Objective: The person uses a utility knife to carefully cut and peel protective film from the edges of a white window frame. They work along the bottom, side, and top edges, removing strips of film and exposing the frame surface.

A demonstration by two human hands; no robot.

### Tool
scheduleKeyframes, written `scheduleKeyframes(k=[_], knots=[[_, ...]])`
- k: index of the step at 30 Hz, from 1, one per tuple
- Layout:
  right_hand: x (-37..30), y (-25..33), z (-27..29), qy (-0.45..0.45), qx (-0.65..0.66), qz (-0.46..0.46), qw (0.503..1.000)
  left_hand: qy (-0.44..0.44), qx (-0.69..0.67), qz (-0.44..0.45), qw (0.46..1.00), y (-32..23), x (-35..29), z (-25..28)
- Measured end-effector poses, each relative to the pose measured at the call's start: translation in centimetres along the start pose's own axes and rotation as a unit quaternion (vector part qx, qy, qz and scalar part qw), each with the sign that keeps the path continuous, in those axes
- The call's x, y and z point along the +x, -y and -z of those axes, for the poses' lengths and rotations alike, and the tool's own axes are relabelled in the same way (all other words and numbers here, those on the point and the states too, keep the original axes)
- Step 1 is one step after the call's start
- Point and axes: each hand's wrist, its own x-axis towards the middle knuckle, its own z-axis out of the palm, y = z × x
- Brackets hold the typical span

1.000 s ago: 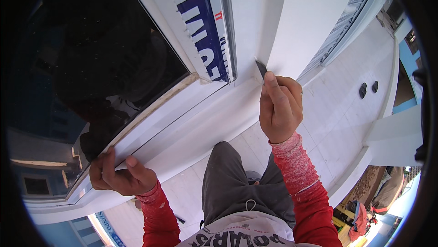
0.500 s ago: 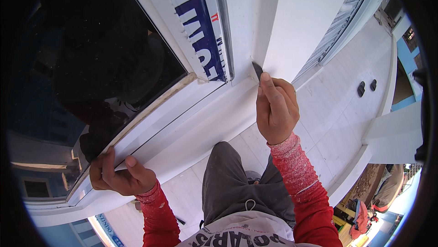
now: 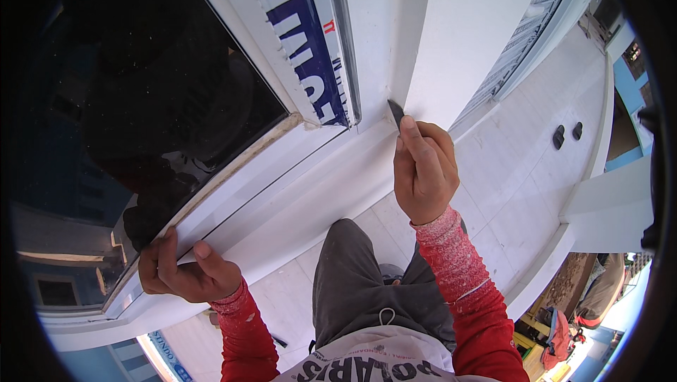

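My right hand [image 3: 426,170] pinches a small dark pointed blade [image 3: 395,110] between thumb and fingers. Its tip meets the inner corner where the white window frame [image 3: 282,163] joins the white wall reveal [image 3: 465,36]. Any handle is hidden inside the hand. At the lower left, my left hand [image 3: 187,269] hooks its bent fingers over the frame's edge beside the dark glass pane [image 3: 162,86], the thumb apart on the frame's outer face. Printed blue-and-white protective film [image 3: 314,64] covers the upright frame part, next to a grey strip [image 3: 350,50].
Below the frame runs a white sill [image 3: 338,195]. Pale tiled floor [image 3: 508,184] extends to the right, with a pair of dark slippers [image 3: 558,137] on it. A low white wall [image 3: 610,202] bounds it. Bags and a red cloth item [image 3: 557,340] lie at the lower right.
My right hand and the blade have shifted slightly left and down along the corner. My left hand stays in place on the frame.
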Motion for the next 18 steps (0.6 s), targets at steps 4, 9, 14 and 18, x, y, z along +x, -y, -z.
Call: scheduleKeyframes(k=[4, 9, 14, 18], knots=[[-0.19, 0.06, 0.0, -0.001, -0.003, -0.002, 1.0, 0.001, 0.019, -0.016, 1.0, 0.12, 0.09, 0.01], [-0.69, 0.05, 0.02, 0.003, 0.001, -0.007, 1.0, 0.001, 0.021, -0.019, 1.0, -0.03, 0.13, 0.04], [-0.85, 0.09, 0.22, 0.011, 0.002, -0.017, 1.0, 0.001, 0.021, -0.017, 1.0, -0.16, 0.17, 0.03], [-0.51, 0.33, 0.44, 0.022, 0.009, -0.029, 0.999, 0.002, 0.023, -0.023, 0.999, -0.18, 0.39, 0.02]])
